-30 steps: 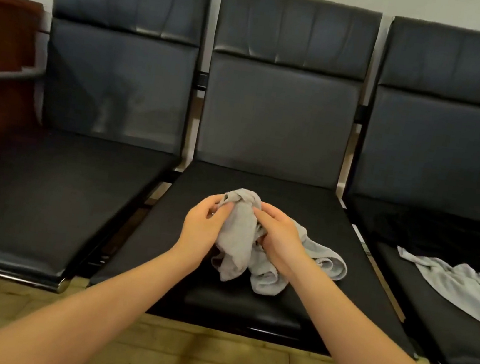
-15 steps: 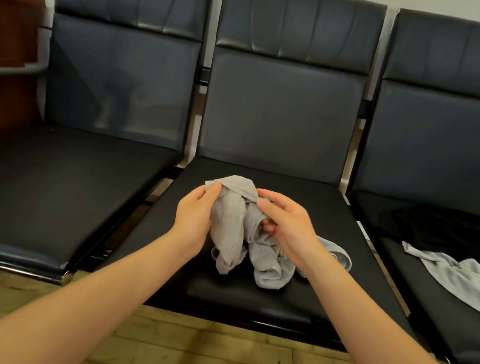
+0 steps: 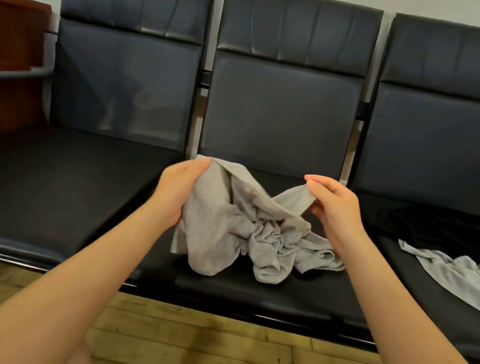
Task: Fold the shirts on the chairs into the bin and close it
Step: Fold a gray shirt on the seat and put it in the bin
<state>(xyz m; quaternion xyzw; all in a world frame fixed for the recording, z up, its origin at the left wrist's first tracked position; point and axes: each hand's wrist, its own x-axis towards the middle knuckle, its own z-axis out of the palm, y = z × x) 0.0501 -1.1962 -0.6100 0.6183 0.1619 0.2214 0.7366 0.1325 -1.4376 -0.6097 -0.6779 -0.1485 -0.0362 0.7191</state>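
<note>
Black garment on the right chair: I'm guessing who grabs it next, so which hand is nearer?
Right. The right hand holds the grey shirt over the middle seat, just left of the black garment; the left hand grips the shirt's far side, farther away.

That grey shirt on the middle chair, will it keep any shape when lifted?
Probably not: the grey shirt sags in crumpled folds between the left hand and right hand. It looks thin and light, likely to droop.

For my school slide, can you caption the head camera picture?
Left hand and right hand spread a crumpled grey shirt over the middle chair.
</note>
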